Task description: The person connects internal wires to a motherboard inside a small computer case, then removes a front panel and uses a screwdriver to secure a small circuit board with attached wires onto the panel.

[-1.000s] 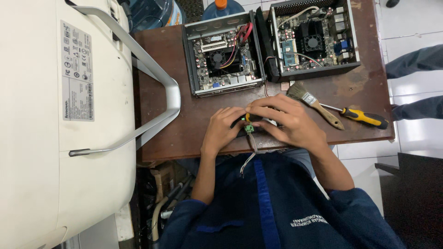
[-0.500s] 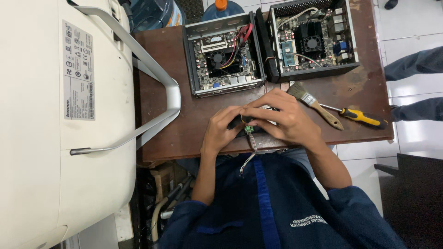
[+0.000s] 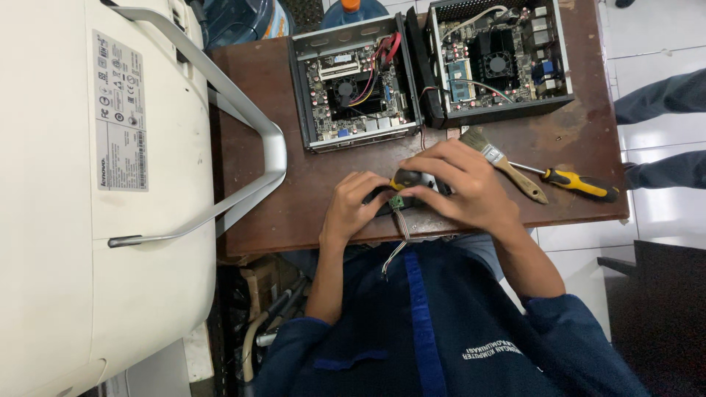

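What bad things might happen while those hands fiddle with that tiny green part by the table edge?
1. The small green board sits between the left hand and right hand right at the table edge, so it might slip and fall.
2. Its thin wires dangle over the edge and could snag or tear.
3. An elbow might bump the paintbrush or screwdriver lying close by.
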